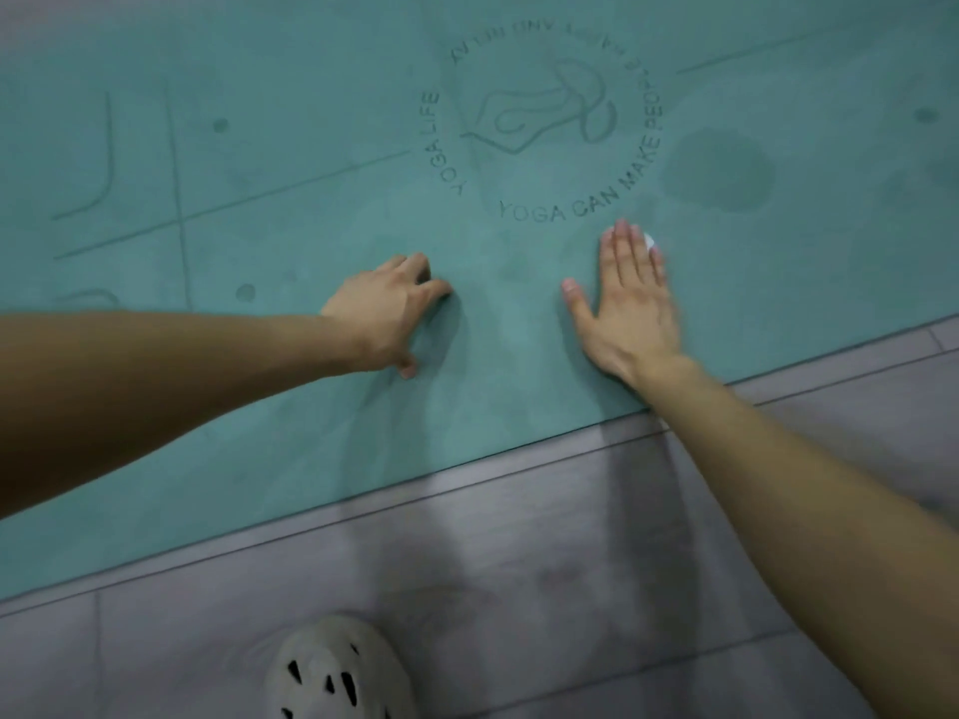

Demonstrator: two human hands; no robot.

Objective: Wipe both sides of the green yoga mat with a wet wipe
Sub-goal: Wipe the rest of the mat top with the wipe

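Grey wood-look floor [519, 563] seen from above, with a pale perforated shoe [337, 672] at the bottom of the view. Spread flat on it, printed face up: the green yoga mat [259, 210], long axis running left to right, near long edge slanting up toward the right. A little inside that near edge, side by side and apart: left grip [389, 313], fingers curled, tips propped on the mat, holding nothing visible; right grip [628, 303], fingers straight and together, palm down, pressing a white wet wipe [648, 242] flat against the mat. Only a sliver of wipe showing past the fingertips. Just beyond those fingertips, a printed circle of lettering [539, 132]; farther right, a darker, damp-looking patch [718, 171]. Judged from this: wiping of the top face under way, with the wipe-bearing right grip nearer the mat's right stretch and placed to sweep along the long axis. Underside apparently not yet turned up.
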